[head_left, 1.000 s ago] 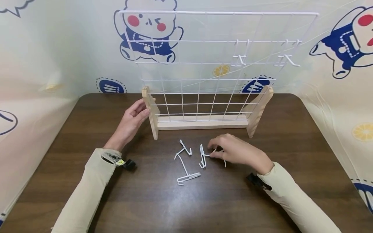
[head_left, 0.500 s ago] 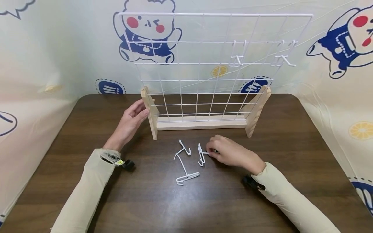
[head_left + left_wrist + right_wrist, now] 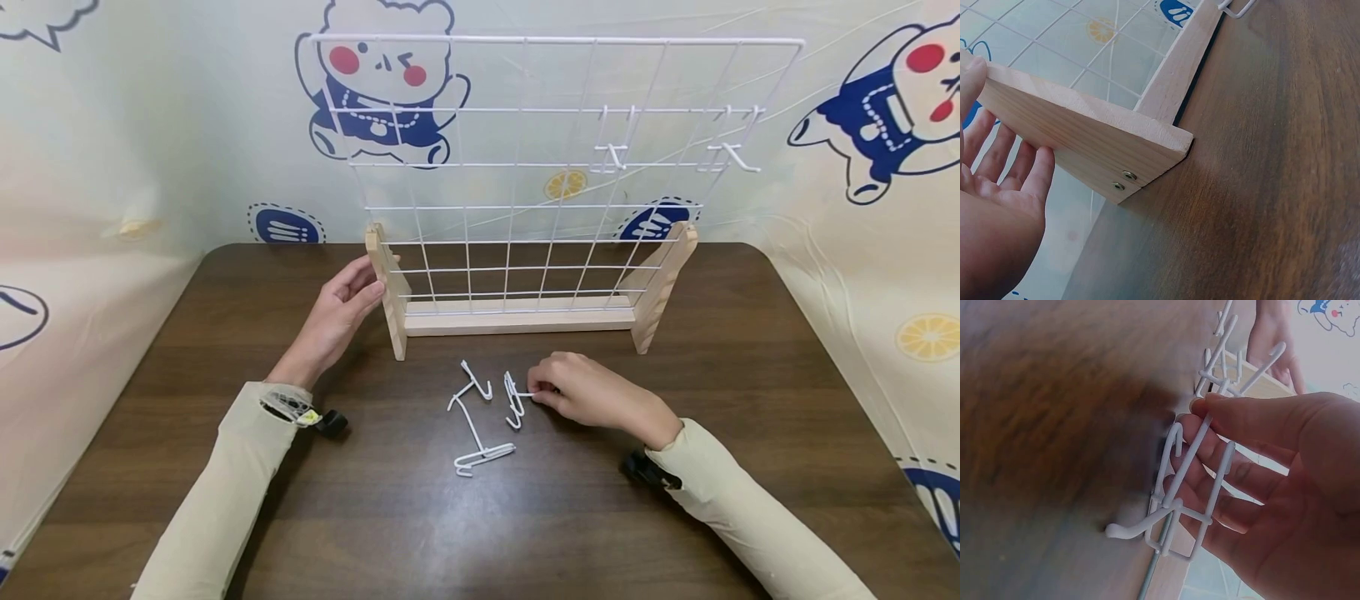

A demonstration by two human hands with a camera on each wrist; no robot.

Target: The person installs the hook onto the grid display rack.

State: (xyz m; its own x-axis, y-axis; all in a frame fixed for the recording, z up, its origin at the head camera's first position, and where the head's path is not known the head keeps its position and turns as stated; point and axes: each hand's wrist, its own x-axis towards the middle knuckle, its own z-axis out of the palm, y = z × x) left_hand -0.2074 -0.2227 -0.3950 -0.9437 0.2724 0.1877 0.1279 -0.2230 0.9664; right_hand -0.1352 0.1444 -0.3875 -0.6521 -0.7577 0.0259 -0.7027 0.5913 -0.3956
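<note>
Hook is on the table, in front of the rack; the right hand pinches its prong between thumb and fingers. The right wrist view shows a second hook beneath the palm, hidden in the head view; I cannot tell whether it is held. The left hand grips the rack's side panel. The left wrist view adds two screws low on that panel. Open room lies between the sleeves; the table's rear edge runs behind the rack.
</note>
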